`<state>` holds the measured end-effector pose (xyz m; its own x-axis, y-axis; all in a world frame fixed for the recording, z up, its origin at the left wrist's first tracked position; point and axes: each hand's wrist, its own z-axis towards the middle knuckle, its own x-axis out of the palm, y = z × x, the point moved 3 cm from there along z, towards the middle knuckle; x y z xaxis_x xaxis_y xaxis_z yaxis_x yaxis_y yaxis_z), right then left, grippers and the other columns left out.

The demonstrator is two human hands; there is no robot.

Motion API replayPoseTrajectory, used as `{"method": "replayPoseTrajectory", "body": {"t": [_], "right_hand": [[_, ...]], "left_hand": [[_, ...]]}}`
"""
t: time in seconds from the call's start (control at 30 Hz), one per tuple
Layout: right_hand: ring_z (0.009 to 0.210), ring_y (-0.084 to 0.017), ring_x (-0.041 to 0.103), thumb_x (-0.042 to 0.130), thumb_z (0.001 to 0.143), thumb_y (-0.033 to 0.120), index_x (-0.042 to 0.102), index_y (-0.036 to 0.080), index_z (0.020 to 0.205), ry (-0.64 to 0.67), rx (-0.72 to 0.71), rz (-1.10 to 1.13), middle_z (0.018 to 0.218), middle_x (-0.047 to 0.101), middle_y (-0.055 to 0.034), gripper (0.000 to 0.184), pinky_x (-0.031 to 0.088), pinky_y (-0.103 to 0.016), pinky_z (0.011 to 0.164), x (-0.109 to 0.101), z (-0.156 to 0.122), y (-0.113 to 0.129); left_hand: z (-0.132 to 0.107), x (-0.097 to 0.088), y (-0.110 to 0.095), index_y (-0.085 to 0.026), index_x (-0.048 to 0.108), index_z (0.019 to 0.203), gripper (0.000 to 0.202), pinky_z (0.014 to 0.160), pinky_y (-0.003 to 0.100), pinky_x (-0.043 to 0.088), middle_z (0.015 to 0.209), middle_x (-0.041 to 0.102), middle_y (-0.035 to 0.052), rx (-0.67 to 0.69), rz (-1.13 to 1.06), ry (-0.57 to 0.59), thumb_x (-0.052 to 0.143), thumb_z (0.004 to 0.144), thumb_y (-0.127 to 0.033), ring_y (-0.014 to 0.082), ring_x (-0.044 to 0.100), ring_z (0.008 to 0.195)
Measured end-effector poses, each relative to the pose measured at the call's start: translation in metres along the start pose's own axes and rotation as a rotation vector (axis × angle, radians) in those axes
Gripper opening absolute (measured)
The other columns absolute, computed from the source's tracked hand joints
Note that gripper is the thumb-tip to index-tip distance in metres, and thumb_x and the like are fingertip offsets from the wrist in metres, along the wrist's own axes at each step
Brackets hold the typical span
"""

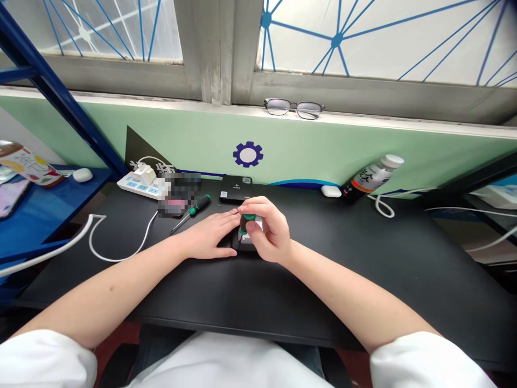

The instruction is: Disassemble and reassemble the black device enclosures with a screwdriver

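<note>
My right hand (271, 229) grips the green and black handle of a screwdriver (243, 223), held nearly upright with its shaft pointing down. Beneath it lies a small dark device with a pale label (247, 245), partly hidden by both hands. My left hand (212, 234) lies flat with fingers stretched out against the left side of that device. Left of this hand, a second green and black screwdriver (200, 205) rests on the black desk (331, 302). Behind the hands sits a flat black box (236, 188) with a small white sticker.
A white power strip (139, 186) with a plug and cable stands at the back left, beside a pixelated dark object (177, 194). At the back right are a white earbud case (331, 191) and a dark bottle (371, 175). Glasses (294, 108) lie on the ledge.
</note>
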<state>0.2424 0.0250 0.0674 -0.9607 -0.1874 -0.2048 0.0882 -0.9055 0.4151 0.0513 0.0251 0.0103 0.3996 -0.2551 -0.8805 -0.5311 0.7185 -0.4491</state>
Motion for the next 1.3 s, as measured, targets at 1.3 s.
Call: {"method": "replayPoseTrajectory", "body": {"t": [1.3], "right_hand": [[0.112,-0.024,0.080,0.061,0.103,0.019,0.060,0.025,0.127,0.022,0.115,0.077,0.128,0.079,-0.0146,0.025,0.069,-0.045,0.093,0.0000,-0.0020,-0.0020]], "left_hand": [[0.0005,-0.0007,-0.0003,-0.022,0.048,0.160,0.073,0.128,0.058,0.038,0.166,0.050,0.0176,-0.007,0.000,0.026,0.073,0.098,-0.051,0.0399,0.046,0.155]]}}
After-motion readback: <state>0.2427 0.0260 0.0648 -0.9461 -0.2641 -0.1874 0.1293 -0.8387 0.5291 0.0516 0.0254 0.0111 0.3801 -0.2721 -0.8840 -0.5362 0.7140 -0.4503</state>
